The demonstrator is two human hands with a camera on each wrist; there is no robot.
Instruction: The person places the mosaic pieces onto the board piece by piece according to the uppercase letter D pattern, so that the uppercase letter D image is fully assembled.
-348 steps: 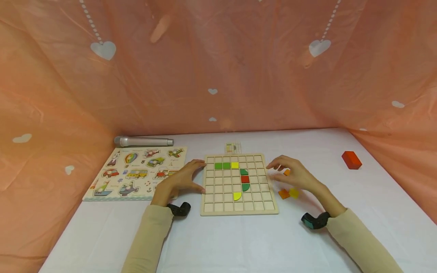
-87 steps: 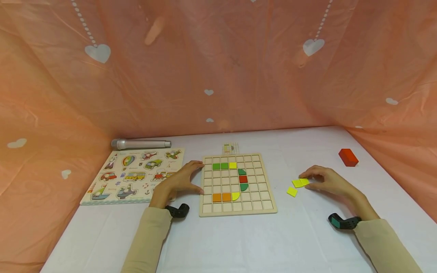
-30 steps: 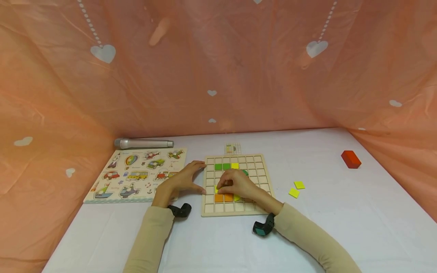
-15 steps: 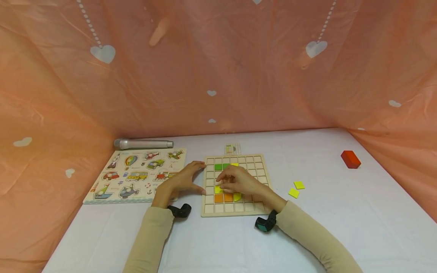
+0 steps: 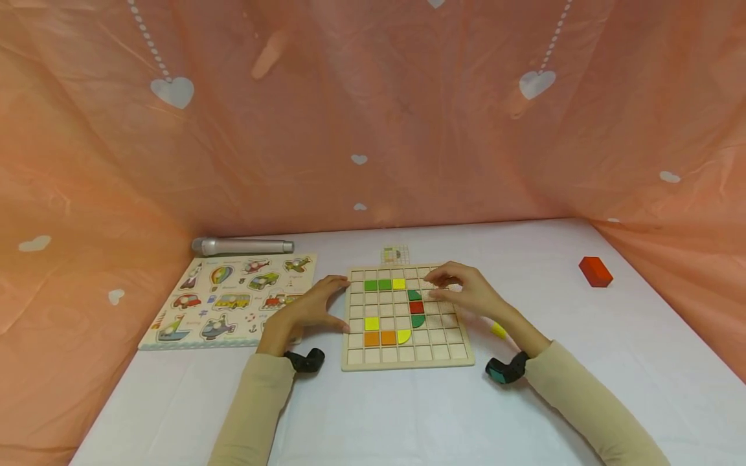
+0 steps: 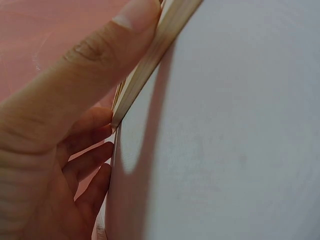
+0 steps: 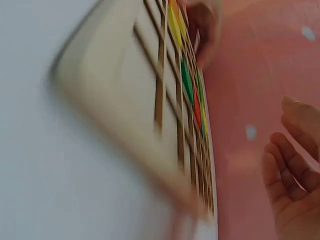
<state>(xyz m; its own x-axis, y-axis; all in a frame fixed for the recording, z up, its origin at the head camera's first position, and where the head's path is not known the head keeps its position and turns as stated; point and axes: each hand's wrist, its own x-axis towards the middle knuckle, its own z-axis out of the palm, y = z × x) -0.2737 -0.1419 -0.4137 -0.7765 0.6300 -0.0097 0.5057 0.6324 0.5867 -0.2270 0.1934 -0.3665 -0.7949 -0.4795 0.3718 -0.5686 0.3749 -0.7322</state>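
Note:
A wooden grid board (image 5: 408,355) lies in the middle of the table. On it sit two green square tiles (image 5: 377,285), orange ones (image 5: 380,338), green and yellow quarter-round tiles (image 5: 404,336), a red square tile (image 5: 416,307) and a yellow square tile (image 5: 372,323). My left hand (image 5: 307,310) rests at the board's left edge, thumb and fingertips against it, as the left wrist view shows the thumb (image 6: 135,20) on the wooden rim. With nothing between its loosely bent fingers, my right hand (image 5: 469,291) hovers over the board's right side.
A loose yellow tile (image 5: 498,330) lies right of the board, partly behind my right wrist. A small pattern card (image 5: 395,254) lies beyond the board. Left stand a vehicle picture puzzle (image 5: 233,317) and a silver microphone (image 5: 241,246). A red block (image 5: 596,272) sits far right.
Two orange tiles and then a yellow square have gone onto the board's lower left. My right hand has let go of the yellow tile and moved right. The left hand has stayed.

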